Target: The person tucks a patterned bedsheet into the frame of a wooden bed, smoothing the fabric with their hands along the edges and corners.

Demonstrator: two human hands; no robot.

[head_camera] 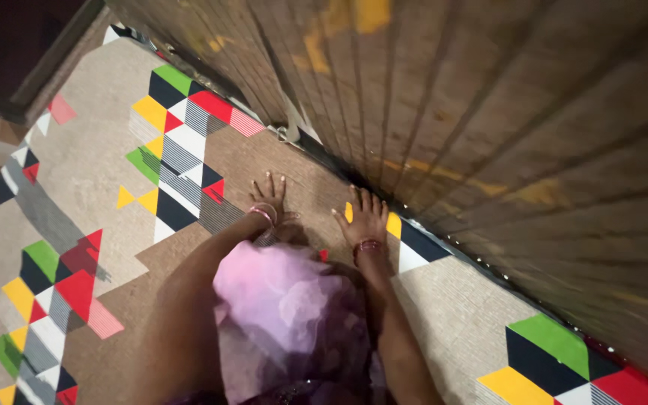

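- Both hands lay flat, fingers spread, on a patterned sheet (99, 172) with coloured triangles, at its edge against a wooden wall (504, 112).
- The left hand (268, 199) was released, grasping nothing; the right hand (365, 217) likewise, palm down.
- Pink cloth (279, 300) draped between the arms.
- Judgement: pressing evenly outward along that edge would smooth the sheet best.
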